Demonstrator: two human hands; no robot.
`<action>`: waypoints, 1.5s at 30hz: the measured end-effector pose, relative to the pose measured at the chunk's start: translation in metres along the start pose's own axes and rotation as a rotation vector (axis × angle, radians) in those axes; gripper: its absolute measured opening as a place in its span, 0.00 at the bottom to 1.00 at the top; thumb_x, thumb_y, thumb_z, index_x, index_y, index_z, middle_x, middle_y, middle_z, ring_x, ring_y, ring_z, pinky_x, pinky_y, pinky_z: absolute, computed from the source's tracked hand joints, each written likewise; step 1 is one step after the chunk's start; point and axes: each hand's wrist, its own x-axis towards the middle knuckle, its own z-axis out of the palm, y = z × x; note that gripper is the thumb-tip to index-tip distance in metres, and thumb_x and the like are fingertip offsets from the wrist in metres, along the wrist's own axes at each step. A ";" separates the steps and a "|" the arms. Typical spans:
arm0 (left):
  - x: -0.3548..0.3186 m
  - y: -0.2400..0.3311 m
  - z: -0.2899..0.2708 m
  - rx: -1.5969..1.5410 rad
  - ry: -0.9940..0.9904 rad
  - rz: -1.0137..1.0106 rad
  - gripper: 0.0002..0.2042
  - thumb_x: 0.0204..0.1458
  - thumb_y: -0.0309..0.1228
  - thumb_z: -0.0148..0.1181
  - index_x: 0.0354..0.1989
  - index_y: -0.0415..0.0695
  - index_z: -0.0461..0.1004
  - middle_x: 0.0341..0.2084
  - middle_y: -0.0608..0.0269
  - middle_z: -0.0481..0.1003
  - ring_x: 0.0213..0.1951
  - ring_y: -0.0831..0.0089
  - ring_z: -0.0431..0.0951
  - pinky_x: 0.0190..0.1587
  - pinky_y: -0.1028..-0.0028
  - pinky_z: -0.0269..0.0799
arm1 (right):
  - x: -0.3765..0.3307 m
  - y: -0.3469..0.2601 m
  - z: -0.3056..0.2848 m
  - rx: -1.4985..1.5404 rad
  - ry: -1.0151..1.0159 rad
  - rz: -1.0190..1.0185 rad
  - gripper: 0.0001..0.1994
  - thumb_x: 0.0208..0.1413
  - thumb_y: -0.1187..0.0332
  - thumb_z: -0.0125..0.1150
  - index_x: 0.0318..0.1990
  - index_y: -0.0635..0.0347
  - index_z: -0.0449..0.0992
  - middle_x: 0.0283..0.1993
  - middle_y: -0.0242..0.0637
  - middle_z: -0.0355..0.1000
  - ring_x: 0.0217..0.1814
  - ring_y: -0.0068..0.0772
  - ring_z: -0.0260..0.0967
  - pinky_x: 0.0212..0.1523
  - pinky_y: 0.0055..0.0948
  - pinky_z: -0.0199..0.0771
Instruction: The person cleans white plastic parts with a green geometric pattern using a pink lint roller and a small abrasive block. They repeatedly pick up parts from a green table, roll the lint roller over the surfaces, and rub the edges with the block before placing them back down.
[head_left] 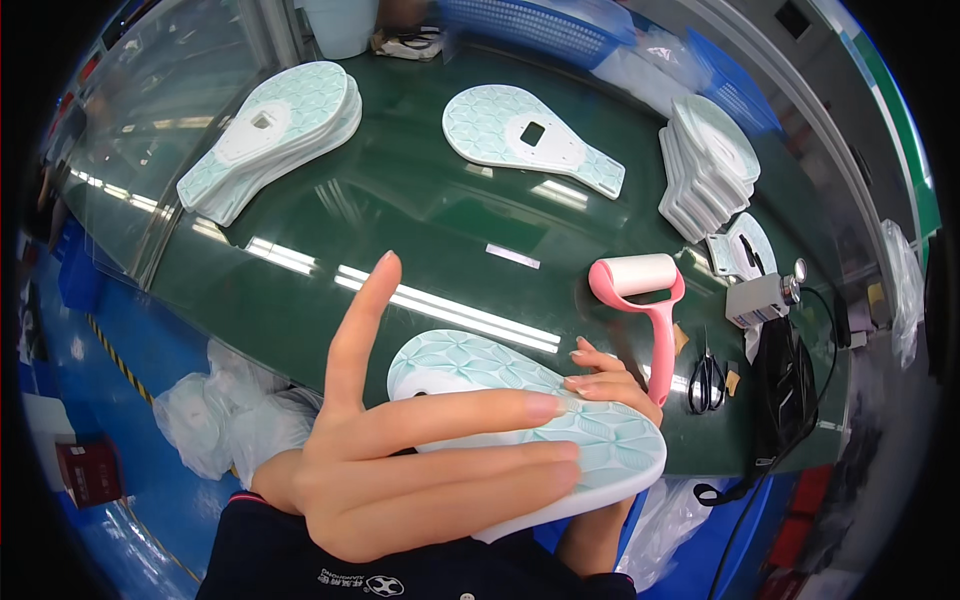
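Note:
A white plastic shell (620, 452) with a mint-green leaf-patterned face and a rounded rim is held low over the near side of the table. My right hand (610, 385) grips it at the right, fingers curled over its far edge. Across its face stretches my left hand (430, 460), index finger raised and the other fingers straight over the pattern. That hand hides much of the middle, so whether a second shell overlaps at the left cannot be told. Just right of my right hand lies a pink-handled sticky roller (640, 275) with a white roll.
A paddle-shaped shell (500, 125) with a rectangular hole lies far off on the green table (420, 220). Stacks of shells stand left (290, 110) and right (705, 165). Black scissors (707, 385), a white bottle (757, 300) and a black bag (785, 390) lie at right.

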 end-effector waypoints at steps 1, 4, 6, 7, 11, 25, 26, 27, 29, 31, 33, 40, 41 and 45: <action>-0.001 -0.001 -0.002 -0.002 -0.032 0.007 0.09 0.37 0.34 0.61 0.27 0.51 0.71 0.25 0.81 0.75 0.40 0.79 0.69 0.55 0.41 0.38 | 0.000 -0.001 -0.001 -0.009 -0.005 -0.010 0.10 0.35 0.73 0.63 0.30 0.62 0.75 0.31 0.38 0.73 0.45 0.39 0.65 0.56 0.46 0.52; -0.006 -0.010 -0.001 -0.033 -0.026 0.075 0.09 0.38 0.34 0.61 0.28 0.49 0.69 0.27 0.78 0.75 0.41 0.77 0.68 0.55 0.39 0.35 | 0.003 -0.004 -0.006 -0.052 -0.018 -0.046 0.11 0.33 0.73 0.64 0.29 0.61 0.75 0.31 0.37 0.73 0.45 0.39 0.65 0.55 0.46 0.52; -0.009 -0.017 -0.004 -0.055 -0.061 0.147 0.15 0.35 0.32 0.64 0.32 0.46 0.67 0.29 0.74 0.75 0.42 0.74 0.67 0.53 0.37 0.34 | 0.005 -0.003 -0.010 -0.085 -0.029 -0.078 0.11 0.32 0.73 0.65 0.29 0.61 0.75 0.31 0.36 0.73 0.45 0.39 0.65 0.55 0.47 0.53; -0.009 -0.019 -0.002 -0.064 -0.054 0.152 0.16 0.35 0.32 0.64 0.33 0.46 0.66 0.29 0.73 0.74 0.43 0.73 0.67 0.53 0.37 0.35 | 0.006 -0.003 -0.012 -0.090 -0.018 -0.111 0.11 0.32 0.73 0.65 0.29 0.61 0.75 0.30 0.36 0.73 0.44 0.39 0.65 0.55 0.47 0.54; -0.016 -0.023 0.010 -0.070 0.018 0.137 0.22 0.31 0.33 0.67 0.37 0.46 0.64 0.32 0.70 0.73 0.46 0.69 0.65 0.53 0.38 0.37 | 0.007 -0.007 -0.018 -0.093 0.045 -0.214 0.11 0.31 0.73 0.65 0.27 0.60 0.76 0.29 0.34 0.72 0.40 0.36 0.68 0.52 0.46 0.57; -0.003 -0.036 0.043 -0.307 0.290 -0.051 0.09 0.36 0.28 0.63 0.26 0.43 0.70 0.23 0.62 0.73 0.31 0.68 0.75 0.51 0.51 0.57 | 0.005 -0.042 -0.022 -0.582 0.094 -0.240 0.34 0.33 0.63 0.66 0.52 0.61 0.61 0.53 0.51 0.58 0.54 0.44 0.58 0.56 0.38 0.53; -0.006 -0.038 0.046 -0.434 0.386 -0.082 0.09 0.36 0.26 0.63 0.27 0.42 0.70 0.24 0.61 0.74 0.32 0.67 0.75 0.52 0.52 0.56 | 0.001 -0.033 -0.021 -0.442 0.132 -0.113 0.37 0.33 0.66 0.66 0.54 0.64 0.56 0.53 0.51 0.58 0.55 0.43 0.57 0.56 0.36 0.53; -0.008 -0.038 0.046 -0.553 0.480 -0.114 0.10 0.36 0.24 0.62 0.28 0.42 0.70 0.25 0.60 0.74 0.33 0.66 0.75 0.52 0.53 0.56 | -0.003 -0.025 -0.017 -0.292 0.167 0.012 0.40 0.33 0.68 0.66 0.56 0.67 0.52 0.53 0.50 0.57 0.56 0.42 0.56 0.56 0.34 0.53; -0.011 -0.039 0.047 -0.732 0.510 -0.104 0.12 0.38 0.25 0.62 0.30 0.41 0.66 0.26 0.56 0.73 0.35 0.63 0.74 0.53 0.53 0.55 | -0.016 -0.023 -0.008 -0.035 0.134 0.243 0.41 0.32 0.75 0.65 0.57 0.70 0.48 0.49 0.46 0.62 0.52 0.37 0.59 0.53 0.33 0.55; -0.016 -0.036 0.053 -0.901 0.543 -0.129 0.12 0.39 0.25 0.62 0.30 0.41 0.65 0.27 0.55 0.72 0.36 0.63 0.73 0.53 0.53 0.55 | -0.017 -0.030 0.002 0.146 0.121 0.219 0.38 0.33 0.77 0.65 0.55 0.69 0.51 0.44 0.45 0.65 0.48 0.36 0.63 0.51 0.34 0.59; -0.020 -0.035 0.055 -0.974 0.490 -0.135 0.12 0.39 0.24 0.61 0.30 0.41 0.64 0.27 0.53 0.72 0.39 0.61 0.72 0.53 0.53 0.54 | -0.015 -0.043 0.011 0.214 0.266 0.186 0.33 0.31 0.77 0.65 0.50 0.72 0.57 0.36 0.45 0.68 0.40 0.35 0.67 0.43 0.33 0.66; -0.027 -0.035 0.051 -0.920 0.293 -0.068 0.13 0.39 0.23 0.61 0.33 0.40 0.65 0.28 0.50 0.74 0.45 0.60 0.69 0.56 0.55 0.49 | -0.015 -0.067 0.011 0.282 0.598 0.180 0.24 0.43 0.69 0.55 0.46 0.75 0.59 0.29 0.48 0.67 0.31 0.36 0.66 0.34 0.33 0.67; -0.027 -0.034 0.052 -0.927 0.300 -0.072 0.13 0.39 0.23 0.61 0.34 0.40 0.66 0.29 0.50 0.74 0.45 0.60 0.69 0.56 0.55 0.49 | -0.018 -0.063 0.008 0.179 0.527 0.131 0.25 0.43 0.68 0.54 0.48 0.74 0.58 0.31 0.47 0.66 0.33 0.35 0.64 0.35 0.32 0.66; -0.031 -0.032 0.052 -0.942 0.308 -0.159 0.12 0.39 0.25 0.61 0.33 0.40 0.66 0.29 0.50 0.74 0.45 0.60 0.69 0.56 0.55 0.48 | -0.020 -0.057 0.008 0.008 0.422 0.050 0.25 0.41 0.69 0.55 0.47 0.74 0.58 0.30 0.43 0.64 0.34 0.34 0.62 0.38 0.32 0.64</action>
